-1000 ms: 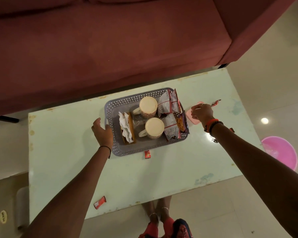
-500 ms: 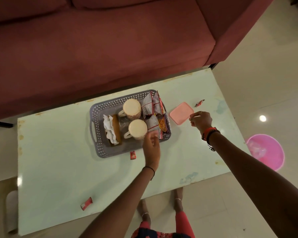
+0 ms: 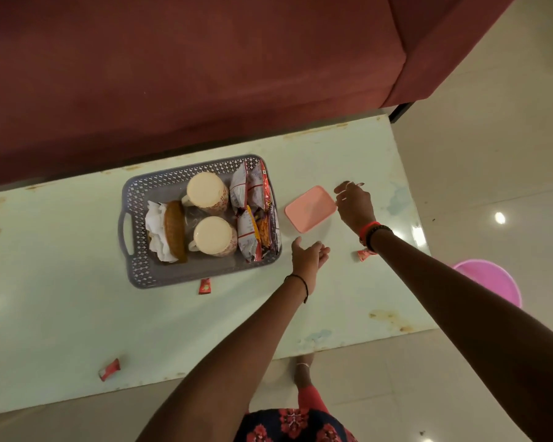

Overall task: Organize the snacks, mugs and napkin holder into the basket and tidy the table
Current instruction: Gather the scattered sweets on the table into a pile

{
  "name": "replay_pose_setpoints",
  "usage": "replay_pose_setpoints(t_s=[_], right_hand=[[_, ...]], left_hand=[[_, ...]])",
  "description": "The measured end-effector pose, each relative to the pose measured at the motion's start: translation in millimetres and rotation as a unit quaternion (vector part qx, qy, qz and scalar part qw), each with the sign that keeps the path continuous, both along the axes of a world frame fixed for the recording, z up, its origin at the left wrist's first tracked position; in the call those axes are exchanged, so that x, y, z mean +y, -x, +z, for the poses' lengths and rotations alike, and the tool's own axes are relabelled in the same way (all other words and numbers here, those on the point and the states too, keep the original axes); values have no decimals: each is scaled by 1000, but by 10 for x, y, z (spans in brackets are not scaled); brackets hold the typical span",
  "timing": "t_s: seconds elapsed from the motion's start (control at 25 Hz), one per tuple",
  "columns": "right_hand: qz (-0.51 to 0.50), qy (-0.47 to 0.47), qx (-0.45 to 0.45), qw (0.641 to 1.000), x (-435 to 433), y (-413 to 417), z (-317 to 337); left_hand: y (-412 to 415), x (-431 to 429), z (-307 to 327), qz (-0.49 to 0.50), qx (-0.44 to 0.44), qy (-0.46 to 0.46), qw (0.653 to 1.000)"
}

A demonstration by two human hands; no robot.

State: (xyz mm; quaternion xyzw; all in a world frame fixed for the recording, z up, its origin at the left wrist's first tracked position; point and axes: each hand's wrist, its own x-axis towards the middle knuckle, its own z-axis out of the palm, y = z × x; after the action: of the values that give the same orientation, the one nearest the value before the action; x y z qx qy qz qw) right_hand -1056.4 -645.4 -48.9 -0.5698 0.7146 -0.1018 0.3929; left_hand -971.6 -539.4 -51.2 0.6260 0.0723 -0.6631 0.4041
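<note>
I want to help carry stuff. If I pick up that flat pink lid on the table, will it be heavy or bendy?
Probably light: the pink lid looks thin and flat, like plastic. It likely stays fairly stiff, since its edges look straight. It lies flush on the smooth table, so it may slide when pushed and be tricky to lift without catching an edge.

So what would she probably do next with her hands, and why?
Probably pinch the pink lid by its near corner: the right hand hovers at its edge, the left hand open just below. The basket already holds mugs, snacks and napkins, so the lid and red wrappers remain.
</note>
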Motion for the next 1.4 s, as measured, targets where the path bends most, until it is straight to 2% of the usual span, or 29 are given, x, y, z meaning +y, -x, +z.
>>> replay_pose_setpoints(t_s=[0.12, 0.24, 0.56, 0.72, 1.16, 1.4], right_hand=[[140, -47, 43, 988, -192, -41, -110], [235, -49, 83, 967, -320, -123, -166], [338, -14, 143, 930, -477, -284, -113], [337, 14, 160, 928, -428, -301, -118], [361, 9, 181, 915, -483, -378, -3], [316, -4, 168, 934, -428, -384, 49]], left_hand=[[23, -155, -117, 30, -14, 10, 999], [-10, -253, -194, 32, -26, 30, 999], [-81, -383, -255, 91, -3, 14, 996], [-61, -412, -227, 105, -1, 7, 994], [-54, -440, -171, 123, 2, -6, 992], [-59, -423, -181, 99, -3, -3, 995]])
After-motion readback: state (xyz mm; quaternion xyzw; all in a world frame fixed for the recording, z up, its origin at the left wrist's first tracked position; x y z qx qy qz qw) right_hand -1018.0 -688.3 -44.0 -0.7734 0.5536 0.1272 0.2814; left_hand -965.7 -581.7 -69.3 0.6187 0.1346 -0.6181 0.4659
